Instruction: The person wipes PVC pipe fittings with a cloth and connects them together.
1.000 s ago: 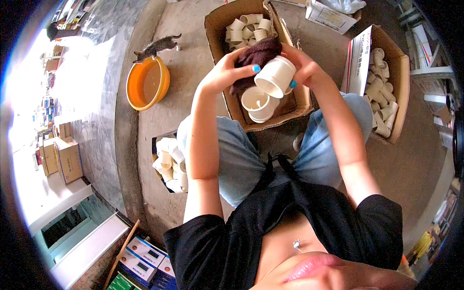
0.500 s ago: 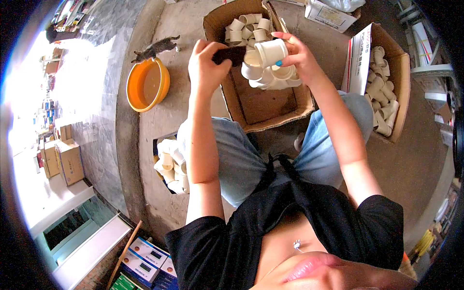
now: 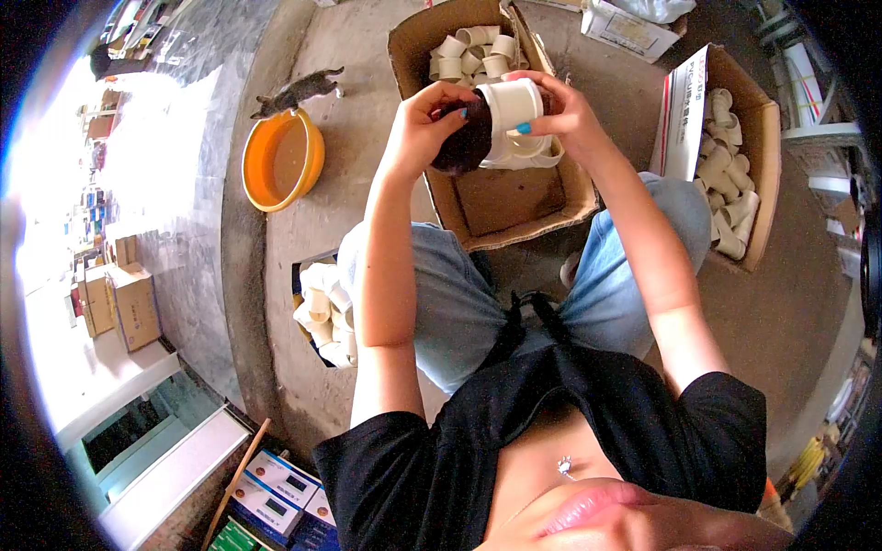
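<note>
My right hand (image 3: 558, 115) grips a white pipe fitting (image 3: 514, 106) above the open cardboard box (image 3: 514, 216). Against the fitting's left end, my left hand (image 3: 434, 129) pinches a dark maroon cloth (image 3: 464, 138), which covers that opening. More white fittings (image 3: 533, 154) show just below the held one, partly hidden by it and by my fingers. At the far end of the box lie several cream fittings (image 3: 473, 55).
A second box (image 3: 763, 174) of fittings stands at right, and a smaller container of fittings (image 3: 323, 312) at left. A small cat (image 3: 303, 91) is beside an orange basin (image 3: 313, 170). Small printed boxes (image 3: 266, 496) lie at lower left.
Half a second ago the cloth was bunched in my left hand, left of the fitting; now it is spread against the fitting's end. The earlier large fittings have shifted up the box from one second ago.
</note>
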